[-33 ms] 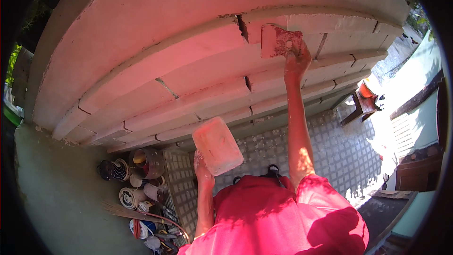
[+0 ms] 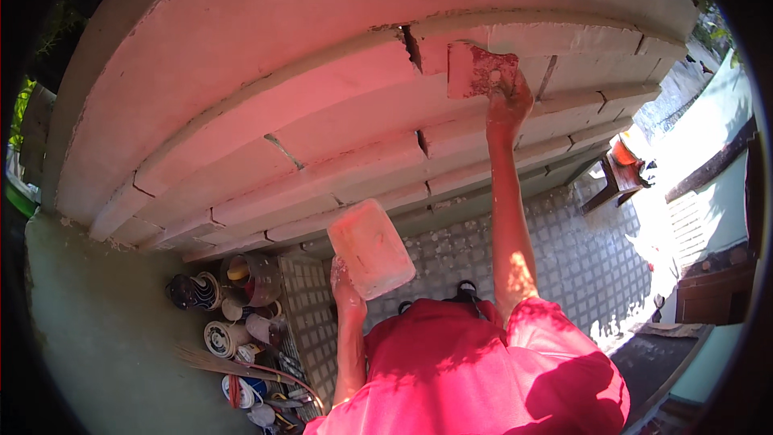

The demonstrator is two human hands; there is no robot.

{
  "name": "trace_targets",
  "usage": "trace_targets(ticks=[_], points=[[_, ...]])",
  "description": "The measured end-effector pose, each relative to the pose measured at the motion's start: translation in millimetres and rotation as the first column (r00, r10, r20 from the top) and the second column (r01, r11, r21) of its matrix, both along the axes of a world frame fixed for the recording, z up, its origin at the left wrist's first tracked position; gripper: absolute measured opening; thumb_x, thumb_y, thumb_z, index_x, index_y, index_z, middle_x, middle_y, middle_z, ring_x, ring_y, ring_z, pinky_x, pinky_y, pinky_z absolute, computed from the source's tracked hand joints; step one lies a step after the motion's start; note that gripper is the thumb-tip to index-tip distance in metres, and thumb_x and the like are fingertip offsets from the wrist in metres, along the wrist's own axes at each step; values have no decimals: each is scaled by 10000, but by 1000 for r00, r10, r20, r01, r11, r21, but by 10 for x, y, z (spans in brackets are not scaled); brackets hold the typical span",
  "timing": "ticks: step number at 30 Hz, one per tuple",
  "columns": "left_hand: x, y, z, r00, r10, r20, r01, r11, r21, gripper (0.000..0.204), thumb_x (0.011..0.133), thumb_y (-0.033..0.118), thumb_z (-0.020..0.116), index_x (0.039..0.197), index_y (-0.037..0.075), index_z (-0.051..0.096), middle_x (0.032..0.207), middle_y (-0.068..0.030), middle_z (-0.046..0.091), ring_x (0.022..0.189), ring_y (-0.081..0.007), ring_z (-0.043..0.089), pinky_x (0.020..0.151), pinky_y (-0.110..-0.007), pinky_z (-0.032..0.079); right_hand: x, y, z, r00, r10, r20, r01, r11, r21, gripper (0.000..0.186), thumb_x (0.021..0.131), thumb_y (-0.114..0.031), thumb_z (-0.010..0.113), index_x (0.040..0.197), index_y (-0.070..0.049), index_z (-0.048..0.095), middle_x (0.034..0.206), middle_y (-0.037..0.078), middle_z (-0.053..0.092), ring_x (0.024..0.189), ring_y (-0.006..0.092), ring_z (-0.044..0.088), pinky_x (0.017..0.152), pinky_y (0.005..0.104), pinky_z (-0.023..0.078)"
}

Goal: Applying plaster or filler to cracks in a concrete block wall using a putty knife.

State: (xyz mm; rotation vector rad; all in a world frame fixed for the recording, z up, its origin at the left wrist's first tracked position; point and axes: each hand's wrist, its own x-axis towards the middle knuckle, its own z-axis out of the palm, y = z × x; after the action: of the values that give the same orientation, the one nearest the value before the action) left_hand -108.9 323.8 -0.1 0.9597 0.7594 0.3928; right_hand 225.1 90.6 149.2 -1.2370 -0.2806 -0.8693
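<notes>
My right hand is raised and closed around a broad, flat putty knife. Its wide, stained blade lies against or very close to the pale ledged wall, just right of a dark vertical gap. Lower down, my left hand grips the left edge of a pale rectangular plastic tub. The tub is tilted in front of my chest, and whitish smears mark its face. My left fingers are partly hidden by it.
Along the wall's stepped ledges run several cracks and joints, one of them a slanted gap. Buckets, a broom and tools crowd the lower left. A small wooden stand is at right on the patterned tile floor.
My right hand and the putty knife have shifted very slightly to the right along the wall. The left hand and tub look unchanged.
</notes>
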Motion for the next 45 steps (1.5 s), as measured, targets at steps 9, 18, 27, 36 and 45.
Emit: trace_targets(ticks=[9, 18, 27, 36, 45], points=[[63, -117, 163, 994, -40, 105, 31, 996, 82, 386, 983, 279, 475, 1281, 33, 483, 1244, -66, 545, 1130, -182, 530, 966, -338, 422, -577, 25, 282, 950, -308, 46, 310, 948, -75, 219, 879, -16, 597, 1091, 23, 640, 899, 41, 665, 762, 83, 540, 672, 220, 447], [133, -118, 235, 999, -47, 28, 47, 999, 9, 438, 985, 282, 472, 1322, 4, 449, 1286, -77, 525, 1175, -191, 508, 998, -345, 401, -1058, 838, 215, 990, 1, 141, 43, 950, -310, 377, 821, 110, 514, 1167, 13, 626, 1069, 167, 676, 844, 178, 658, 733, 264, 498], [83, -5, -19, 993, -74, 95, 68, 995, 71, 462, 988, 276, 458, 1359, 3, 416, 1333, -86, 495, 1221, -201, 478, 1027, -346, 380, -747, 577, 298, 963, -263, 64, 271, 924, -271, 420, 787, 117, 495, 1173, 10, 621, 1083, 202, 661, 873, 272, 691, 687, 307, 522], [58, 71, -13, 999, 22, -35, -16, 986, 169, 463, 988, 266, 450, 1369, 6, 405, 1326, -80, 500, 1220, -205, 483, 1027, -349, 381, -1082, 788, 292, 988, -125, 90, 140, 973, -184, 346, 856, 65, 539, 1176, -23, 638, 888, 175, 679, 642, 107, 521, 599, 250, 452], [56, 1, 261, 991, -98, 87, 98, 995, 10, 411, 991, 268, 444, 1327, 30, 444, 1298, -71, 520, 1191, -200, 505, 1004, -345, 403, -953, 887, 227, 984, -119, 131, 157, 929, -336, 390, 802, 93, 528, 1161, -10, 639, 1012, 158, 698, 828, 148, 656, 688, 301, 494]])
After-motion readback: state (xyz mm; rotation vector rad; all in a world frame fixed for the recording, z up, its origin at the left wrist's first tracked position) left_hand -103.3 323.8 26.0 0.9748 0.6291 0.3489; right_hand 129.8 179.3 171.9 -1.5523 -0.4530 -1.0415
